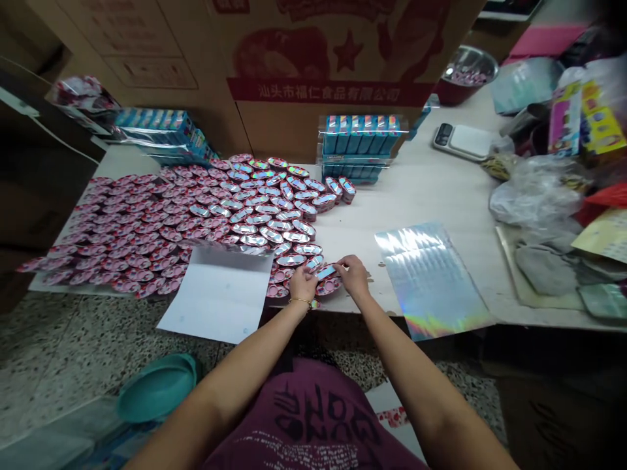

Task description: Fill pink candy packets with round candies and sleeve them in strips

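Near the front edge of the table, a shiny light-blue sticker strip (326, 272) lies across the top of a small pink-and-red oval pack. My right hand (353, 275) pinches the strip's right end. At its left end, my left hand (302, 285) is closed, its fingertips against the strip and pack edge. Another pink oval pack (329, 286) sits just in front of the strip. To the left spread many oval packs (137, 228); those nearer the middle carry silvery strips (259, 210) on top. A holographic sticker sheet (434, 281) lies right of my right hand.
A white sheet (220, 294) overhangs the front edge at left. Blue boxes in clear wrap (361, 147) stand against a large carton (294, 59) at the back. Rightward are a small scale (470, 140), plastic bags (543, 196) and a metal bowl (467, 72).
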